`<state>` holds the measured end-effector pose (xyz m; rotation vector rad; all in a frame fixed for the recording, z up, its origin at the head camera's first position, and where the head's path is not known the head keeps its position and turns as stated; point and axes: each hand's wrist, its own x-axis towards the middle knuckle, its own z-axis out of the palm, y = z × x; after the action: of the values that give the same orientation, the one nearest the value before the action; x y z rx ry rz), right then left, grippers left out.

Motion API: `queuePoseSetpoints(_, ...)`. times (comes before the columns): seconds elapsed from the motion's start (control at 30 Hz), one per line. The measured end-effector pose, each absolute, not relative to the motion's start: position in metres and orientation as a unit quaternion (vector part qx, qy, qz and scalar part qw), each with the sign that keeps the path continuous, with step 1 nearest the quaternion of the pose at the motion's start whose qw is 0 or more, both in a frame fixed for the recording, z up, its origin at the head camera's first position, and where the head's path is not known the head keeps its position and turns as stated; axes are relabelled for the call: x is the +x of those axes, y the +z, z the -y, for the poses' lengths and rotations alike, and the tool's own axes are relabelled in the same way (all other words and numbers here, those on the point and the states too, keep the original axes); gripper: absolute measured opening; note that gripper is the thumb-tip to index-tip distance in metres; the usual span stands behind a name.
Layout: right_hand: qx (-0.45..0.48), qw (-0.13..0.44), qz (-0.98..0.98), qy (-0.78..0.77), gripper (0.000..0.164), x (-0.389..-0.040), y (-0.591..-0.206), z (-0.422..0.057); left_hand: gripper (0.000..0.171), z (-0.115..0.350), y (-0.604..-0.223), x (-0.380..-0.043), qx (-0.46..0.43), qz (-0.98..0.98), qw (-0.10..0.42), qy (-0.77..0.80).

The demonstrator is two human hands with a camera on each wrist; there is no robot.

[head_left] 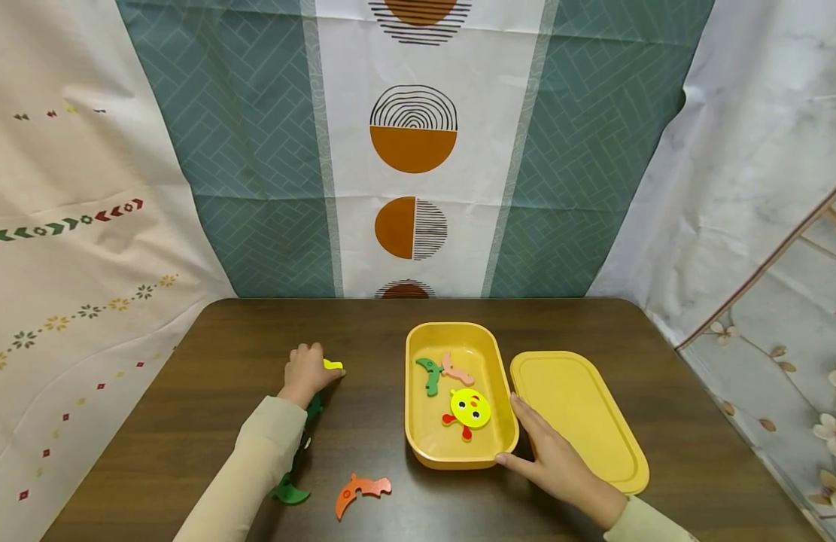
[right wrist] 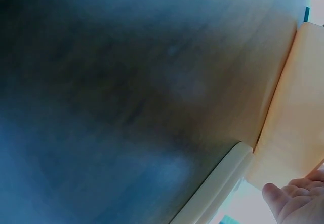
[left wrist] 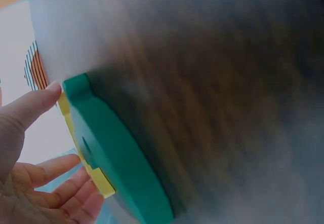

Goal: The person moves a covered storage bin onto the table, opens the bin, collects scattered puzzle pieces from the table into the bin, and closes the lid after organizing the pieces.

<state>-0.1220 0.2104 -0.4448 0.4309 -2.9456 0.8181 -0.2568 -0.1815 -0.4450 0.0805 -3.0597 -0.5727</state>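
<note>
My left hand [head_left: 308,374] pinches a small yellow flat piece [head_left: 332,364] between thumb and fingers, at the left of the table. In the left wrist view, a green curved piece [left wrist: 121,143] stands just beyond that yellow piece. My right hand [head_left: 560,459] rests at the near right corner of a yellow box [head_left: 414,421], thumb on the front and fingers along the side. Inside the box lie a green piece [head_left: 432,374], a pink piece [head_left: 457,370] and a yellow round smiling face [head_left: 470,409] with red feelers.
A yellow lid [head_left: 580,414] lies flat to the right of the box, partly behind my right hand. An orange curved piece [head_left: 360,491] is near the table's front. Green pieces [head_left: 290,493] show partly from beneath my left forearm. Fabric hangs behind the table.
</note>
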Motion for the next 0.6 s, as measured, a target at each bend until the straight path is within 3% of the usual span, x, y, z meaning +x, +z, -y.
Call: queuePoseSetpoints(0.6, 0.139, 0.028, 0.954, 0.266, 0.091, -0.1235, -0.4453, -0.2114, 0.057, 0.1736, -0.4446, -0.2582, 0.056, 0.976, 0.009, -0.209)
